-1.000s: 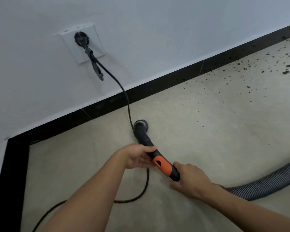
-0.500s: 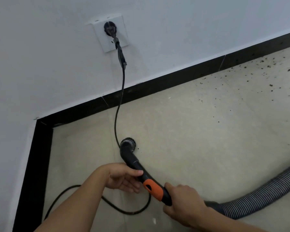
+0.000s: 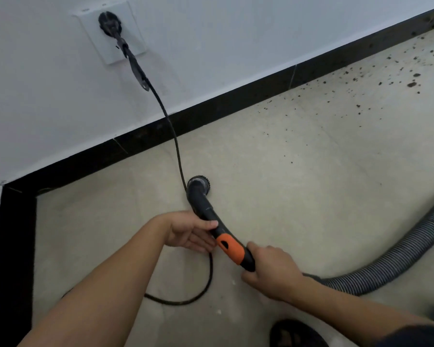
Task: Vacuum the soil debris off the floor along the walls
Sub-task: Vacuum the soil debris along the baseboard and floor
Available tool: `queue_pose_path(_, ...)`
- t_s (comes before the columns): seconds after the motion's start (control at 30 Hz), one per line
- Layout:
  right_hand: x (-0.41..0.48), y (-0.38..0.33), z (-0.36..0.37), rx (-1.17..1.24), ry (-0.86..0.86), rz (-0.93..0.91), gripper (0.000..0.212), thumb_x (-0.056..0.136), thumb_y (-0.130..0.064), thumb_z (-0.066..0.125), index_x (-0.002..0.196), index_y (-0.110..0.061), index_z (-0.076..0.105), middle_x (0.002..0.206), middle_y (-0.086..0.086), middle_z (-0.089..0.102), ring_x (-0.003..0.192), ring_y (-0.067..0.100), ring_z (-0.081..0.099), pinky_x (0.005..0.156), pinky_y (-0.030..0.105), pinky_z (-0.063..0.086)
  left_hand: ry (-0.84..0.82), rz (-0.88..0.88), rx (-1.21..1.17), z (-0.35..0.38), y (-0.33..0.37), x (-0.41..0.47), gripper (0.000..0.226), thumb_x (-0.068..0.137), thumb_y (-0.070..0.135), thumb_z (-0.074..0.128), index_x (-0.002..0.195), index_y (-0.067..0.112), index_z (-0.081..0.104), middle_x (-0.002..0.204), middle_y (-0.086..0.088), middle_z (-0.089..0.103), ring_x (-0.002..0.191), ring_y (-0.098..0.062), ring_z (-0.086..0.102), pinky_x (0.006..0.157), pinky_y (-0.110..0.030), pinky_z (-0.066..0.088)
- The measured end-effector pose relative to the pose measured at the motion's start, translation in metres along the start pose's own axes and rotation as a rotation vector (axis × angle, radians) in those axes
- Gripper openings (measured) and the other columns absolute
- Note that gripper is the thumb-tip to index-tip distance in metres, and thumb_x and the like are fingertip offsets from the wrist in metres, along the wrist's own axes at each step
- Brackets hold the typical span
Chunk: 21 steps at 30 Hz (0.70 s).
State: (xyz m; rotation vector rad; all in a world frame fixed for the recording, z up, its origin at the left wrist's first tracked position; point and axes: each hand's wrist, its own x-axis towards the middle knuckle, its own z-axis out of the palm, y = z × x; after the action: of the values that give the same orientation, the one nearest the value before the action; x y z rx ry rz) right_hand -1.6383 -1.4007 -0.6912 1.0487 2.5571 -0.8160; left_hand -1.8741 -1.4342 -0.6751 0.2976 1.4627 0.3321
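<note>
The wand (image 3: 208, 211) lies slanted low over the floor (image 3: 286, 196), its round brush (image 3: 199, 182) down on the tiles just beside the cord (image 3: 177, 151). The left hand (image 3: 191, 231) grips the black tube just above the orange band (image 3: 229, 249), with the thumb laid over the top and the fingers curled beneath. The right hand (image 3: 271, 267) holds the rear end below the band, fingers wrapped round it where the ribbed hose (image 3: 386, 265) joins; the hose curves off to the right. The cord climbs from the floor across the black skirting (image 3: 236, 101) to a plug (image 3: 108, 20) in the socket (image 3: 133, 28) on the white wall (image 3: 236, 33). The soil (image 3: 412, 84) lies scattered at the upper right, along the skirting and out onto the floor, well apart from the brush. A dark sandal (image 3: 296, 333) shows at the bottom edge.
</note>
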Motion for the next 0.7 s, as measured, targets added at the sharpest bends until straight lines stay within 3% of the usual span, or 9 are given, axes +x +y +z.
queue_pose_path(0.17, 0.017, 0.030, -0.026, 0.106, 0.097, 0.151, 0.028, 0.080, -0.045, 0.059, 0.093, -0.025, 0.044, 0.096, 0.004, 0.065, 0.087, 0.028, 0.062, 0.063, 0.030, 0.037, 0.121, 0.192, -0.072, 0.034, 0.055, 0.029, 0.036, 0.094, 0.032, 0.060, 0.112, 0.001, 0.061, 0.102, -0.024, 0.070, 0.091, -0.032, 0.070, 0.075, -0.035, 0.058)
queue_pose_path(0.27, 0.013, 0.052, -0.035, 0.216, 0.174, 0.322, 0.026, 0.078, -0.043, 0.059, 0.092, -0.025, 0.046, 0.084, -0.002, 0.060, 0.076, 0.024, 0.057, 0.062, 0.031, 0.041, 0.168, 0.286, -0.056, 0.075, 0.094, 0.049, 0.027, 0.094, 0.030, 0.059, 0.099, 0.004, 0.061, 0.083, -0.016, 0.070, 0.073, -0.027, 0.069, 0.079, -0.038, 0.055)
queue_pose_path(0.43, -0.023, 0.083, -0.030, 0.429, 0.295, 0.585, 0.022, 0.076, -0.038, 0.063, 0.080, -0.024, 0.047, 0.070, -0.005, 0.058, 0.063, 0.016, 0.054, 0.054, 0.030, 0.039, 0.019, 0.270, 0.137, 0.140, 0.142, 0.074, 0.033, 0.092, 0.030, 0.063, 0.106, 0.000, 0.061, 0.074, -0.013, 0.066, 0.062, -0.024, 0.066, 0.070, -0.037, 0.057)
queue_pose_path(0.6, 0.019, 0.093, -0.055, 0.462, 0.333, 0.569, 0.021, 0.074, -0.037, 0.063, 0.078, -0.023, 0.048, 0.070, -0.004, 0.059, 0.063, 0.019, 0.056, 0.056, 0.033, 0.042, 0.077, 0.307, 0.035, 0.130, 0.181, 0.095, 0.040, 0.092, 0.025, 0.063, 0.117, -0.005, 0.057, 0.083, -0.017, 0.067, 0.069, -0.027, 0.066, 0.064, -0.039, 0.059)
queue_pose_path(0.7, 0.044, 0.080, -0.060, 0.377, 0.230, 0.486, 0.026, 0.074, -0.042, 0.060, 0.085, -0.023, 0.046, 0.080, -0.001, 0.063, 0.075, 0.025, 0.060, 0.062, 0.035, 0.044, 0.053, 0.189, 0.056, 0.080, 0.185, 0.091, 0.040, 0.091, 0.025, 0.063, 0.117, -0.005, 0.058, 0.102, -0.025, 0.069, 0.083, -0.035, 0.068, 0.076, -0.044, 0.058)
